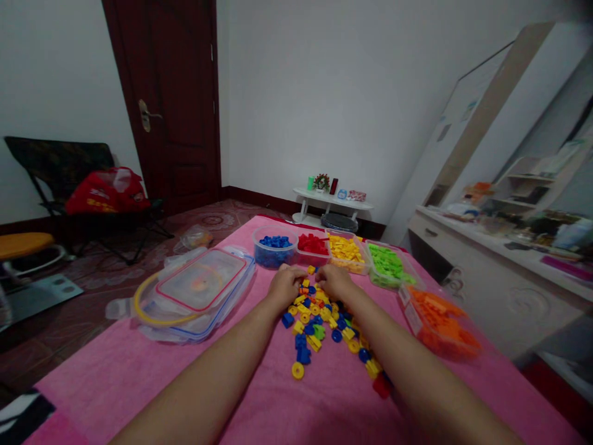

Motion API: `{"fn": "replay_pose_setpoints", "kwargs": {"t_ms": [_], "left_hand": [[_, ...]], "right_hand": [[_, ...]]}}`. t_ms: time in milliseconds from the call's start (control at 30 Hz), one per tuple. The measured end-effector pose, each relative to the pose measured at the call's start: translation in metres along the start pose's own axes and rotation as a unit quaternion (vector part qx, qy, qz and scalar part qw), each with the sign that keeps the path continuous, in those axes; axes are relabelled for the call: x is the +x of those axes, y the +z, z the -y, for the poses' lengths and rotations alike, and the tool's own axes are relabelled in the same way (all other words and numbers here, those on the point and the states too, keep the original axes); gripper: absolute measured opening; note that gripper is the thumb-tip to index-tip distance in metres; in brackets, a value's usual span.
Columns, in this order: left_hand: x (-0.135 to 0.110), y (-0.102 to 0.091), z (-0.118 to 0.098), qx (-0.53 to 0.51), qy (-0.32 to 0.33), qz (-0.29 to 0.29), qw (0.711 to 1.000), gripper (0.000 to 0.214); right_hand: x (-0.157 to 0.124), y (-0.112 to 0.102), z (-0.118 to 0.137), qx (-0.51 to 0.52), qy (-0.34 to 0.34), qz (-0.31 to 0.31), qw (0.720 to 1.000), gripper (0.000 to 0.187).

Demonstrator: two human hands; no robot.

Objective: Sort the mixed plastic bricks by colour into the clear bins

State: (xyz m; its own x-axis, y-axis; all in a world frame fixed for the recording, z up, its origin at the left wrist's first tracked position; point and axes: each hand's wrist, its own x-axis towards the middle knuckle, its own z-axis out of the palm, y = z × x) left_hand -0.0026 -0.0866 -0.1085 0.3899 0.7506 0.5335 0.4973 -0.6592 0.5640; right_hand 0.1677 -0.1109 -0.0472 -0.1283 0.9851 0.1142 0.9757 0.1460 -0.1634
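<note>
A loose pile of plastic building blocks (319,315), mostly yellow and blue with a few green, orange and red ones, lies on the pink cloth (259,395). My left hand (286,286) is at the pile's far left side, its fingers bent inward beside small yellow and orange blocks. Opposite it, my right hand (334,282) curls its fingers downward at the far right side of the pile. The fingertips of both hands are small and partly hidden, so whatever they pinch is unclear. My right forearm covers part of the pile's right edge.
Beyond my hands stand tubs of blue blocks (275,242), red blocks (313,244), yellow blocks (345,248) and green blocks (386,262). A box of orange blocks (438,315) is to the right. Stacked clear lids (199,287) lie on the left.
</note>
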Motion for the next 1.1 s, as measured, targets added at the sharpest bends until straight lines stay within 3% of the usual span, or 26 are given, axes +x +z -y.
{"fn": "replay_pose_setpoints", "kwargs": {"t_ms": [167,333,567,633,900,1100], "left_hand": [[0.002,0.006,0.008,-0.144,-0.091,-0.05,0.984,0.032],[0.002,0.008,0.015,-0.223,-0.145,-0.092,0.96,0.035],[0.002,0.003,0.011,-0.266,-0.156,-0.097,0.946,0.029],[0.001,-0.002,0.01,-0.28,-0.143,-0.066,0.947,0.026],[-0.001,-0.027,0.02,-0.285,-0.084,0.158,0.942,0.027],[0.001,-0.036,0.014,-0.256,-0.062,0.229,0.937,0.033]], "right_hand": [[-0.025,-0.011,0.016,0.018,-0.037,-0.037,0.998,0.026],[-0.042,-0.002,0.042,0.055,-0.103,0.027,0.993,0.033],[-0.053,-0.008,0.039,0.005,-0.064,0.064,0.996,0.037],[-0.055,-0.011,0.036,-0.009,-0.064,0.074,0.995,0.036],[-0.058,-0.016,0.044,-0.06,-0.034,0.089,0.994,0.028],[-0.059,-0.012,0.042,-0.055,-0.037,0.065,0.996,0.022]]}}
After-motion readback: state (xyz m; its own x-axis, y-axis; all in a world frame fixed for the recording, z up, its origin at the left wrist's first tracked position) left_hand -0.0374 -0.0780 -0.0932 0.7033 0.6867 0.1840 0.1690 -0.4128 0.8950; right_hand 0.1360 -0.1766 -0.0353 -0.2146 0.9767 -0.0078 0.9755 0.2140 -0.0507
